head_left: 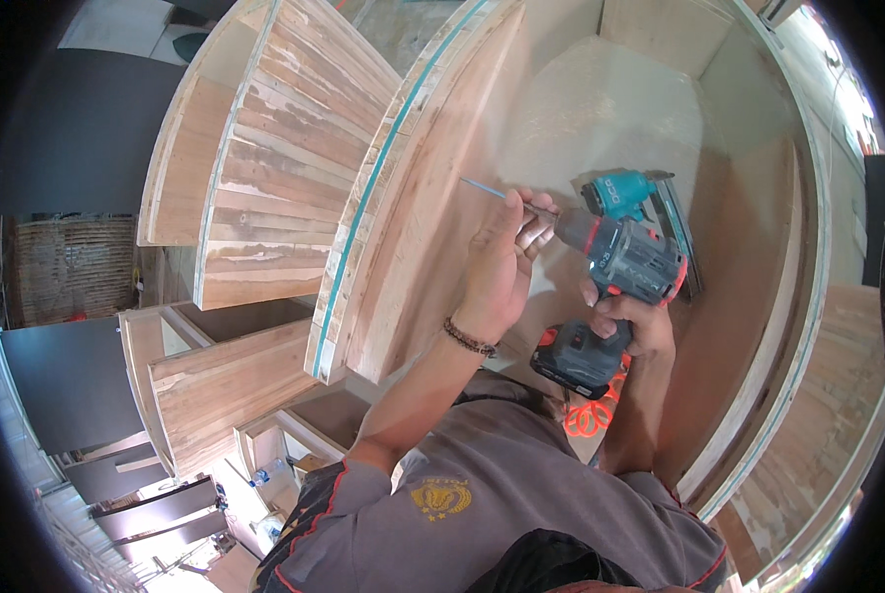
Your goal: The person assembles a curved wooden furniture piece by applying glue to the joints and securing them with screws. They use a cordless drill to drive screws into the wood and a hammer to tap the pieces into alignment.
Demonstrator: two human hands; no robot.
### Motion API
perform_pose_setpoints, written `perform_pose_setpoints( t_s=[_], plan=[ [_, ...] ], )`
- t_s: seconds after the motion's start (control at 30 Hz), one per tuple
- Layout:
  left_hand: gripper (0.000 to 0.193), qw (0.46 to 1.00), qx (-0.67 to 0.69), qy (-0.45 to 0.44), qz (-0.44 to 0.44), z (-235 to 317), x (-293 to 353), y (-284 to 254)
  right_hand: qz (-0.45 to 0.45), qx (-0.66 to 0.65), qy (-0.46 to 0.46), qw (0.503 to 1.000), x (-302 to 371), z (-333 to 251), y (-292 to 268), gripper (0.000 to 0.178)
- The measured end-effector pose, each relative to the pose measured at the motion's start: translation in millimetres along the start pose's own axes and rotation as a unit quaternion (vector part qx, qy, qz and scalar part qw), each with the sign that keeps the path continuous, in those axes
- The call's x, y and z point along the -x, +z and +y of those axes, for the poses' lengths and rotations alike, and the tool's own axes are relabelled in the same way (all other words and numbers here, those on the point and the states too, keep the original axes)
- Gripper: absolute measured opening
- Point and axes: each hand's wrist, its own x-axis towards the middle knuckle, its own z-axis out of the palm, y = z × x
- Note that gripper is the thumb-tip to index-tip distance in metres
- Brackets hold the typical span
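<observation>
My right hand (642, 324) grips the handle of a dark grey and red cordless drill (638, 259), whose battery is at the lower left. The drill's nose points left toward the inner face of a wooden board (442, 188). My left hand (502, 262), with a beaded bracelet on the wrist, is closed by the chuck, its fingers pinching a thin bit (484, 188). The bit's tip sits at or close to the board; whether it touches, I cannot tell. Just beyond the drill, a teal nail gun (620, 194) lies inside the wooden cabinet.
The cabinet's right side wall (749, 296) rises beside my right arm. An orange coiled hose (589, 419) hangs below the battery. To the left stand a curved slatted wooden piece (284, 168) and another wooden box with a panel (225, 385).
</observation>
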Motion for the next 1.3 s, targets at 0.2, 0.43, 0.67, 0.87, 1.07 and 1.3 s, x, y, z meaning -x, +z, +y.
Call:
perform_pose_setpoints(
  t_s=[0.2,0.43,0.67,0.87,1.07,1.3],
  plan=[
    [0.028,1.0,0.0,-0.019,0.019,4.0,-5.2,1.1,0.005,0.055,0.004,0.998,-2.9,-4.7,-3.9,0.056],
    [0.03,0.999,0.012,-0.019,0.037,4.6,-15.7,7.1,0.029,0.055,0.001,0.998,-11.1,-11.6,-1.8,0.056],
    [0.03,0.999,0.036,-0.01,0.025,1.6,-18.8,6.4,0.028,0.084,-0.01,0.996,-14.0,-15.8,0.4,0.05],
    [0.029,0.999,0.035,-0.003,0.037,3.0,-21.1,7.6,0.019,0.046,0.007,0.999,-17.6,-15.1,-7.7,0.056],
    [0.029,0.999,0.035,0.012,0.03,0.2,-23.9,5.2,0.042,0.096,0.002,0.994,-19.9,-16.8,-7.0,0.051],
    [0.027,0.997,0.068,0.008,0.045,-1.3,-30.2,9.2,0.055,0.091,0.007,0.994,-20.4,-17.0,-2.6,0.054]
  ],
)
